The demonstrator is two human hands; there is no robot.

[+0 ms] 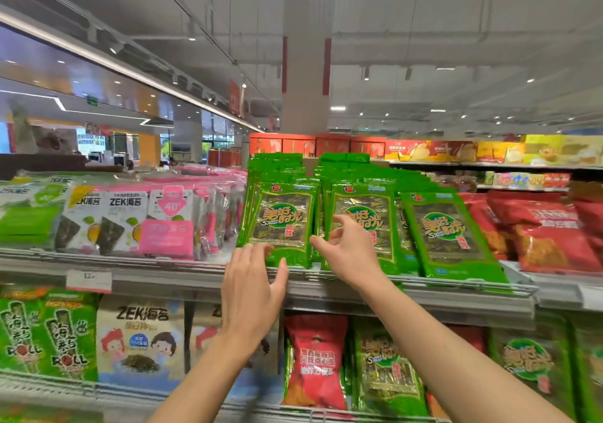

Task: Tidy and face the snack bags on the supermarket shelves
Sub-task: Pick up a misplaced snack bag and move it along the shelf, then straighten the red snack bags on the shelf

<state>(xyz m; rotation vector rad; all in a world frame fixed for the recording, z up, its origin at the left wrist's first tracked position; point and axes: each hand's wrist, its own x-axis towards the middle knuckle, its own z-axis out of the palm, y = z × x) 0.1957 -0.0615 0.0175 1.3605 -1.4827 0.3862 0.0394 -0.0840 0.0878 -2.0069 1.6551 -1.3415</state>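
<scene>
Both hands are up at the top shelf [182, 270], working the green seaweed bags. The left hand [251, 292] hovers at the bottom edge of the left-most green bag [280, 223], fingers spread and loose, its grip released and holding nothing that can be seen. The right hand [349, 253] sits in front of the middle green bag [359, 220], fingers curled toward the gap between the 2 front bags; whether it is actually pinching an edge cannot be told from here.

3 rows of green bags stand at the front of the shelf, each with more stacked behind. The third green bag [447, 233] leans right and its foot reaches down over the shelf lip, close against the red bags [548, 233].

Risks now. These bags look slick and light, standing on narrow bottoms. A tug on the front one could likely drag the whole file forward and spill it over the lip onto the lower shelf's stock. A push from the left hand that is too firm could fold the bag back and hide its face. And squaring up the middle row may nudge that leaning third bag further, possibly tipping it off the edge. The pink bags [169, 226] on the left also sit just beside the working hand, so a stray elbow could knock them askew.
</scene>
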